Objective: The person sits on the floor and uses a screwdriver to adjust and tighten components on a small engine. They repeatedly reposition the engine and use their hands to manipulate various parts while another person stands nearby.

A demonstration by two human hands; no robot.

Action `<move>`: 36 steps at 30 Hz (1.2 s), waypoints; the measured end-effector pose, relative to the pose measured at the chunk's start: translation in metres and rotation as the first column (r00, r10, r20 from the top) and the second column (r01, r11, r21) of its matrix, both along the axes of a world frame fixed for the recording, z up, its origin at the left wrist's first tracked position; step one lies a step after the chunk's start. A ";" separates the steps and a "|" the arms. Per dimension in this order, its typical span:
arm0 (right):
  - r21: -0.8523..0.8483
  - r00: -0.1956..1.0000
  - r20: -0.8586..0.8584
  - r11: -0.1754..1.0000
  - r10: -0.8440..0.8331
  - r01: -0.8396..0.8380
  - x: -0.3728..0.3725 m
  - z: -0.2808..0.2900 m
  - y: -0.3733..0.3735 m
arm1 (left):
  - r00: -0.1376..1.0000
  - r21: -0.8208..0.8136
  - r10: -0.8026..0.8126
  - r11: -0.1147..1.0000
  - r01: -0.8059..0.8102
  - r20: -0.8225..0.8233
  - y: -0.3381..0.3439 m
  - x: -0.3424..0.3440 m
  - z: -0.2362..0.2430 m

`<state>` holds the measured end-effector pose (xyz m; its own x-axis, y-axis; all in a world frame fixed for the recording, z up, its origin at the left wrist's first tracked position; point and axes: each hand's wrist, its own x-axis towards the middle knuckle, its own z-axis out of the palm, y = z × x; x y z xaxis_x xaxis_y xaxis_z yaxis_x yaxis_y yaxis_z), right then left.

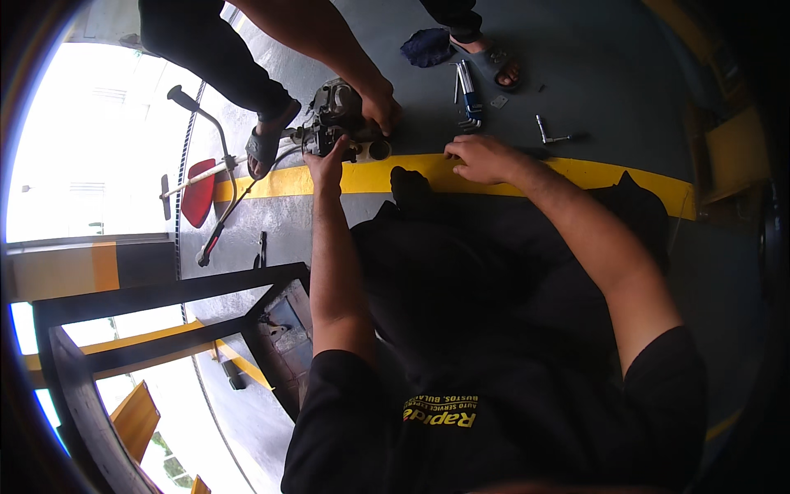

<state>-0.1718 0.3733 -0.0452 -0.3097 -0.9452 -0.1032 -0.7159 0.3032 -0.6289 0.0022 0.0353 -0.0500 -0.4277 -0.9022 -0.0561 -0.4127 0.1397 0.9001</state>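
Observation:
A grass trimmer's engine (pixel 333 111) lies on the floor ahead of me, its pale shaft (pixel 234 162) running off to the left. My left hand (pixel 327 167) grips the near side of this engine, thumb up and fingers partly hidden beneath it. A co-worker's hand (pixel 381 107) is on its far right side. Beside the engine sits a pale round part with a dark opening (pixel 378 151). Over the yellow floor stripe (pixel 288 180), my right hand (pixel 481 159) is open, its fingers loosely bent and apart, with nothing visible in them.
A blue hex key set (pixel 471 100), a ratchet wrench (pixel 553 133) and a dark cloth (pixel 427 48) lie on the floor ahead right. The co-worker's sandalled feet flank the work. Leftward are the trimmer's handlebar (pixel 216 128), red guard (pixel 198 193) and a dark metal frame (pixel 164 296).

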 end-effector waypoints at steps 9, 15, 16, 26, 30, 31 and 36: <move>-0.292 0.962 -0.172 0.944 -0.212 0.156 0.108 -0.047 -0.150 | 0.988 -0.052 -0.133 0.990 0.130 -0.072 0.004 0.004 0.004; -0.320 0.923 -0.242 0.923 -0.299 0.215 0.108 -0.063 -0.178 | 0.988 -0.167 -0.059 0.983 0.083 0.143 -0.002 0.009 0.002; -0.290 0.926 -0.240 0.932 -0.293 0.219 0.111 -0.064 -0.176 | 0.985 -0.155 -0.078 0.983 0.102 0.153 -0.005 0.013 0.000; -0.254 0.940 -0.120 0.925 -0.320 0.283 0.124 -0.071 -0.167 | 0.996 0.059 -0.085 0.995 0.087 -0.023 -0.008 0.009 -0.004; -0.225 0.953 -0.095 0.939 -0.288 0.262 0.122 -0.072 -0.163 | 0.988 0.123 -0.005 0.992 0.024 -0.152 0.004 0.003 -0.001; -0.249 0.947 -0.105 0.930 -0.303 0.270 0.121 -0.072 -0.162 | 0.984 0.143 0.016 0.990 0.009 -0.177 0.004 0.002 -0.001; -0.228 0.943 -0.141 0.937 -0.302 0.265 0.121 -0.074 -0.162 | 0.982 0.139 -0.038 0.988 0.064 -0.185 -0.012 0.007 -0.011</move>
